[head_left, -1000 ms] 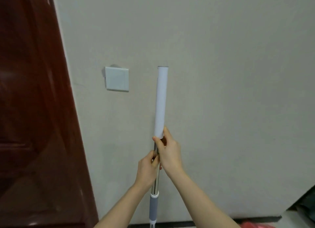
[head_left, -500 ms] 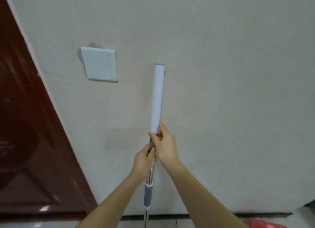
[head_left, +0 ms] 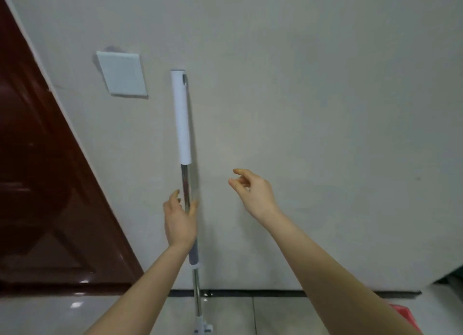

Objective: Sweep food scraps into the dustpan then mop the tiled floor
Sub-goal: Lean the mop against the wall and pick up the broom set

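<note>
The mop (head_left: 182, 119) stands upright and leans on the beige wall, with a white grip on top, a steel shaft, a grey collar and its white joint at the bottom edge of the view. My left hand (head_left: 179, 219) is at the steel shaft, fingers stretched out, with the shaft between thumb and fingers but not clasped. My right hand (head_left: 253, 192) hovers well to the right of the mop, its fingers loosely apart and holding nothing. The mop head is out of view. No dustpan or food scraps can be seen.
A dark red wooden door (head_left: 37, 184) fills the left side. A white switch plate (head_left: 122, 74) sits on the wall left of the mop. Glossy floor tiles (head_left: 275, 314) meet a dark baseboard (head_left: 250, 293). A red object (head_left: 400, 312) lies at the lower right.
Both hands gripped the shaft just under the white grip before. My right hand has now let go and moved right; my left hand has slid lower and opened. The mop rests against the wall.
</note>
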Demonstrator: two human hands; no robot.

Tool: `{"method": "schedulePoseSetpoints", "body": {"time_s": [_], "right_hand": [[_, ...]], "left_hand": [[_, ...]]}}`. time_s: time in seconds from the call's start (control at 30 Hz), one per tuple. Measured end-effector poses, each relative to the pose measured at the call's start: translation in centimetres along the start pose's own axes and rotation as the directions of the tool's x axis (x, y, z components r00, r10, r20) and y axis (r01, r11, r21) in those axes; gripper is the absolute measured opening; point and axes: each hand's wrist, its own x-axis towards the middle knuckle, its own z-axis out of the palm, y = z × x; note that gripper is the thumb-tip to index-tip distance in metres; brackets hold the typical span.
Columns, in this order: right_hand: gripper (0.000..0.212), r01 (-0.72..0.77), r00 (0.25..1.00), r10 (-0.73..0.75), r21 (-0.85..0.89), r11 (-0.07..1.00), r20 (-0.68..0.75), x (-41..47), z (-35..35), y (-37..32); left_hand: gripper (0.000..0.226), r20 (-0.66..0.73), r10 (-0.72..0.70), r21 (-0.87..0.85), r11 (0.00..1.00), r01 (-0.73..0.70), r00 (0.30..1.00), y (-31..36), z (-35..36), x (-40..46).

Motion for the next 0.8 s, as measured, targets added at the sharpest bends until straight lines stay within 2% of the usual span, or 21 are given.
{"method": "schedulePoseSetpoints", "body": {"time_s": [0.03, 0.1, 0.17, 0.23, 0.33, 0.47, 0.57, 0.7, 0.8], "right_hand": [[0.034, 0.010, 1.000, -0.010, -0.016, 1.000, -0.002, -1.5, -1.8, 0.6], [0.028, 0.036, 0.999, -0.036, -0.049, 0.998, -0.002, -5.0, -5.6, 2.1], [0.024, 0.046, 0.999, -0.046, -0.068, 0.997, 0.008, -9.1, -9.7, 3.9], [0.022, 0.023, 1.000, -0.021, -0.120, 0.993, 0.019, -13.4, -14.2, 5.9], [0.023, -0.013, 1.000, 0.016, -0.268, 0.963, 0.011, -19.6, -20.7, 9.0], [0.025, -0.072, 0.997, 0.077, -0.447, 0.892, -0.008, -26.1, -27.6, 13.0], [0.030, -0.171, 0.981, 0.192, -0.548, 0.819, -0.020, -30.2, -31.7, 16.4], [0.037, -0.304, 0.931, 0.362, -0.634, 0.711, -0.041, -34.5, -34.7, 20.5], [0.030, -0.381, 0.899, 0.436, -0.577, 0.722, -0.047, -37.1, -35.7, 23.0]], "left_hand": [[0.050, -0.028, 0.019, 0.010, 1.000, -0.019, 0.999, 0.3, 0.2, -1.8], [0.038, 0.013, 0.070, -0.011, 0.997, -0.070, 0.997, 1.5, 1.3, -6.2], [0.027, 0.172, 0.114, -0.043, 0.993, -0.108, 0.979, 2.8, 3.3, -11.3], [0.018, 0.353, 0.152, -0.061, 0.988, -0.140, 0.923, 4.3, 6.0, -17.3], [0.016, 0.586, 0.217, -0.096, 0.975, -0.199, 0.781, 6.8, 10.3, -26.5], [0.030, 0.795, 0.225, -0.107, 0.966, -0.235, 0.564, 8.5, 15.6, -36.4], [0.043, 0.872, 0.198, -0.077, 0.959, -0.274, 0.447, 8.5, 18.8, -42.4], [0.060, 0.958, 0.045, 0.042, 0.955, -0.293, 0.285, 6.6, 22.5, -48.4], [0.073, 0.988, -0.039, 0.086, 0.941, -0.328, 0.147, 4.5, 24.6, -52.0]]}}
